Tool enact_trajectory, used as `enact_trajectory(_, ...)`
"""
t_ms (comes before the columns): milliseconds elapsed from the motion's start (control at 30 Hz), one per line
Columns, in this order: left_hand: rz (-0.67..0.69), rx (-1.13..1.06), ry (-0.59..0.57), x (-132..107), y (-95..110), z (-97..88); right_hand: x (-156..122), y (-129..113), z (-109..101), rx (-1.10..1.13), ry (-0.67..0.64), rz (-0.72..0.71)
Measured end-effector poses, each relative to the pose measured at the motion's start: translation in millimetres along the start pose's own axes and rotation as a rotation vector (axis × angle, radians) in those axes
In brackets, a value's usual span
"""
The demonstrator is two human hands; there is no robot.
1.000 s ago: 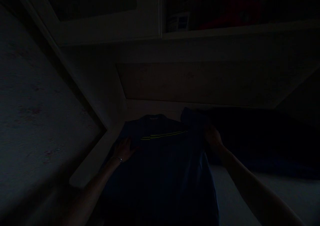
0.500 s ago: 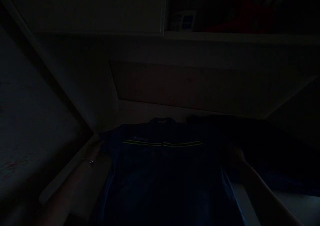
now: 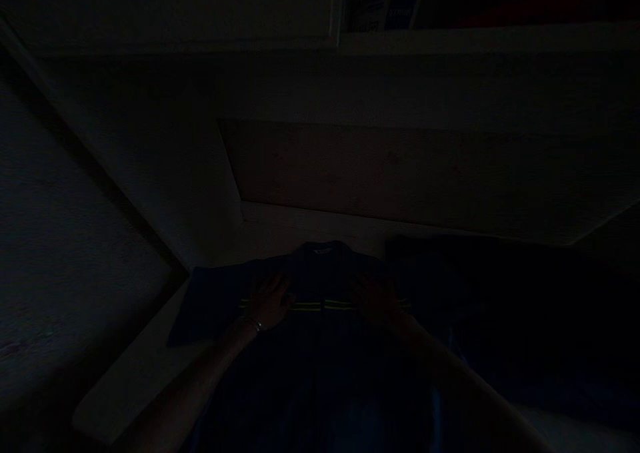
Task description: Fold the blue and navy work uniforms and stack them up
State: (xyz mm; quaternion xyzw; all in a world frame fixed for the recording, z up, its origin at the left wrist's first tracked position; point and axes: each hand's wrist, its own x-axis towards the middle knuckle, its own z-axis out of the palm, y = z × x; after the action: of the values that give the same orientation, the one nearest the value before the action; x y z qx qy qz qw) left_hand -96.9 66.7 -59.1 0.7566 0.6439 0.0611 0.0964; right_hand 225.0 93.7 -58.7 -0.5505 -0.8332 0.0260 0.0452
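The scene is very dark. A dark blue jacket (image 3: pixel 320 359) with a yellow-green chest stripe lies spread face up on a pale surface, collar pointing away from me. My left hand (image 3: pixel 270 299), with a bracelet at the wrist, rests flat on the jacket's chest left of the middle, fingers stretched out. To the right of the middle, my right hand (image 3: pixel 375 301) also lies flat on the chest. Both hands cover parts of the stripe. The left sleeve (image 3: pixel 210 299) is spread out sideways.
A wooden headboard panel (image 3: pixel 400 173) stands behind the jacket. Above it runs a shelf (image 3: pixel 450 39) with a box (image 3: pixel 385 3) on it. A slanted wooden panel (image 3: pixel 75 226) rises at the left. Dark bedding (image 3: pixel 525 306) lies at the right.
Both hands have left the jacket's outer edges and come together onto its chest. The left sleeve now lies spread out to the side.
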Motion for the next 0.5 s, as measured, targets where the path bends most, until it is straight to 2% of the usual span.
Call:
enact_trajectory(67,-0.014,0.005,-0.023,27,8,13.6,14,-4,17,-0.021,-0.019,0.057)
enact_trajectory(133,-0.023,0.006,-0.006,53,6,20.8,29,5,26,-0.016,-0.035,0.126)
enact_trajectory(233,-0.006,-0.009,0.022,85,1,22.4,50,25,27,0.0,-0.07,0.125)
enact_trajectory(300,-0.011,-0.028,0.064,96,-6,17.5,55,37,19,0.061,-0.096,0.088)
enact_trajectory(367,-0.061,-0.048,0.13,94,-21,6.0,51,53,3,0.205,-0.074,0.122)
enact_trajectory(400,-0.103,-0.053,0.167,89,-33,-2.5,44,65,-8,0.272,-0.016,0.187)
enact_trajectory(500,-0.269,-0.048,0.257,58,-83,-34.6,10,118,-40,0.293,0.294,0.49)
